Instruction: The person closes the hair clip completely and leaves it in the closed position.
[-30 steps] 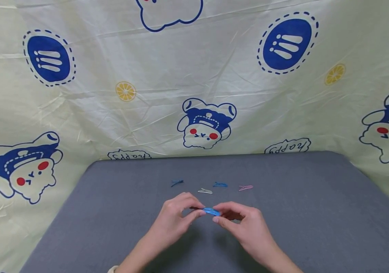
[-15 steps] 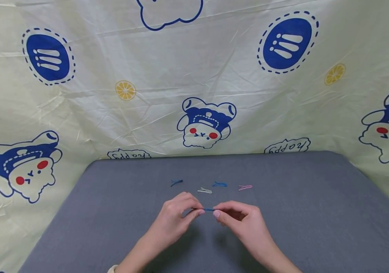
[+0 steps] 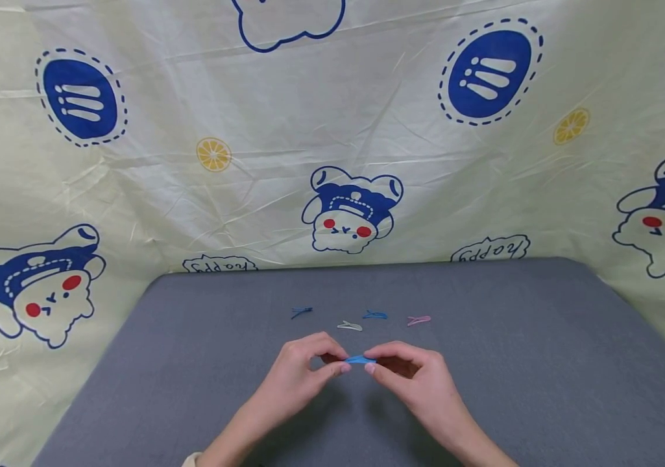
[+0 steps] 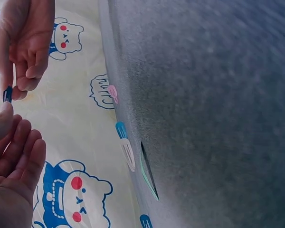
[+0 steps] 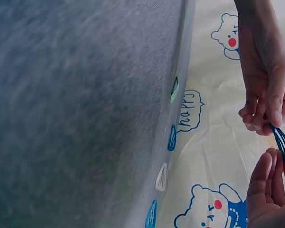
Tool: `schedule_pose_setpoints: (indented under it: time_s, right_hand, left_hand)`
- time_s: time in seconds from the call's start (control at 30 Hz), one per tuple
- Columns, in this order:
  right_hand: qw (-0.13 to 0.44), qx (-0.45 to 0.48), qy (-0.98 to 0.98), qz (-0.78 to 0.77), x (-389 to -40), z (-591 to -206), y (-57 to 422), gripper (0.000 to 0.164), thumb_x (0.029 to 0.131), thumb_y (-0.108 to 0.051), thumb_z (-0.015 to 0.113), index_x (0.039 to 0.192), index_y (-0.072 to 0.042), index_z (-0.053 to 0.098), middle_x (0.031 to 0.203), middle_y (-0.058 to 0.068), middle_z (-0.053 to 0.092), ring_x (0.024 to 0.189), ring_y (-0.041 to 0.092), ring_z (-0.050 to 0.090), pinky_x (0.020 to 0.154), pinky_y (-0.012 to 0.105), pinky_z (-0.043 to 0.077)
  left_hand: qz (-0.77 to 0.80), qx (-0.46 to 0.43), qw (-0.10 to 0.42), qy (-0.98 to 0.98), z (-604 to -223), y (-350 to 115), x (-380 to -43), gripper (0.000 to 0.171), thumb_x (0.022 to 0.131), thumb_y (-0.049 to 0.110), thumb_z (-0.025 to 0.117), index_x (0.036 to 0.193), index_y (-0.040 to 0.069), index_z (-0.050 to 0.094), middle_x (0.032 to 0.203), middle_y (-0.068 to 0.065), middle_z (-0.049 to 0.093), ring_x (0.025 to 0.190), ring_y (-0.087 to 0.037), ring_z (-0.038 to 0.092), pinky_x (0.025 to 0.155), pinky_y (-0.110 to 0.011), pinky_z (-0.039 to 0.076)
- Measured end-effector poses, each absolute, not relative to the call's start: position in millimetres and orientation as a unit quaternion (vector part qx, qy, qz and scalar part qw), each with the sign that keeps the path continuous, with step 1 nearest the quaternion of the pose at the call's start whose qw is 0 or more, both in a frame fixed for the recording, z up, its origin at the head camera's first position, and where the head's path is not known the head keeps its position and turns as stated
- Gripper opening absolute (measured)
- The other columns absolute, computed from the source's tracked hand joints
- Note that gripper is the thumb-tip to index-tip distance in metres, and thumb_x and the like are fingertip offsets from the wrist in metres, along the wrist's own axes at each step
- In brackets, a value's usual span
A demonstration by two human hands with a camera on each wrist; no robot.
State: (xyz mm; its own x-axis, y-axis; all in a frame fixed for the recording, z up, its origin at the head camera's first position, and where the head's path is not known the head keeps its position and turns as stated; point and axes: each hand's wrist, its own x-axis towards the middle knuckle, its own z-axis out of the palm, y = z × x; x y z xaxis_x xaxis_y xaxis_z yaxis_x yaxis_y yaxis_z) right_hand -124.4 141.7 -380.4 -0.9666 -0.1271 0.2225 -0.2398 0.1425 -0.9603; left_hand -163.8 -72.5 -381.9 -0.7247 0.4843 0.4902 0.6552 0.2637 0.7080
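A blue snap hair clip (image 3: 360, 360) is held level between my two hands, just above the table in the head view. My left hand (image 3: 307, 366) pinches its left end between thumb and fingers. The right hand (image 3: 416, 373) pinches the other end the same way, and the fingertips cover both ends. From the right wrist, the slotted blue clip (image 5: 280, 142) shows between the two hands. Beyond the hands lie a dark blue clip (image 3: 302, 312), a whitish clip (image 3: 350, 326), another blue clip (image 3: 375, 315) and a pink clip (image 3: 419, 320).
The grey cloth-covered table (image 3: 192, 389) has its far edge against a cream curtain (image 3: 274, 207) printed with bears. A mint-green clip (image 4: 148, 178) also lies on the cloth in the left wrist view.
The held clip has tilted: its flat side showed, then it was nearly edge-on, and now its face shows partly again. Both hands stay almost in place; the loose clips have not moved.
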Motion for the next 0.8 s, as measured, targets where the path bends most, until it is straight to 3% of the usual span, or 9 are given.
schedule_pose_setpoints:
  time_s: [0.17, 0.4, 0.63, 0.8]
  right_hand:
    - [0.068, 0.127, -0.796, 0.588, -126.2, -383.4, 140.9, 0.018, 0.086, -0.015, 0.077, 0.102, -0.022, 0.074, 0.095, -0.004, 0.072, 0.084, 0.017, 0.068, 0.077, 0.031, 0.055]
    - [0.097, 0.15, -0.838, 0.515, -129.4, -384.3, 137.9, 0.02, 0.085, -0.01, 0.078, 0.101, -0.021, 0.075, 0.088, -0.01, 0.071, 0.076, 0.008, 0.067, 0.07, 0.03, 0.055]
    - [0.077, 0.148, -0.853, 0.495, -130.7, -384.1, 137.6, 0.018, 0.086, -0.012, 0.077, 0.096, -0.026, 0.073, 0.081, -0.015, 0.068, 0.073, 0.007, 0.065, 0.067, 0.029, 0.054]
    - [0.058, 0.164, -0.858, 0.483, -133.4, -384.3, 139.4, 0.013, 0.087, -0.015, 0.076, 0.096, -0.023, 0.073, 0.08, -0.013, 0.067, 0.073, 0.006, 0.065, 0.065, 0.029, 0.053]
  left_hand:
    - [-0.478, -0.364, 0.079, -0.795, -382.9, -74.6, -164.8, 0.006, 0.086, 0.012, 0.076, 0.091, 0.013, 0.073, 0.088, 0.013, 0.064, 0.083, -0.005, 0.061, 0.075, -0.025, 0.053]
    - [-0.47, -0.366, 0.079, -0.799, -383.6, -78.0, -166.7, 0.009, 0.084, 0.005, 0.076, 0.09, 0.011, 0.073, 0.086, 0.011, 0.063, 0.081, -0.004, 0.06, 0.073, -0.024, 0.053]
    - [-0.444, -0.376, 0.059, -0.811, -383.9, -80.2, -170.1, 0.005, 0.086, 0.005, 0.075, 0.089, 0.008, 0.073, 0.086, 0.009, 0.064, 0.081, -0.004, 0.06, 0.072, -0.022, 0.052]
    - [-0.415, -0.388, 0.047, -0.821, -383.5, -81.4, -171.9, 0.006, 0.086, 0.002, 0.074, 0.09, 0.005, 0.073, 0.085, 0.006, 0.063, 0.08, -0.003, 0.06, 0.072, -0.02, 0.051]
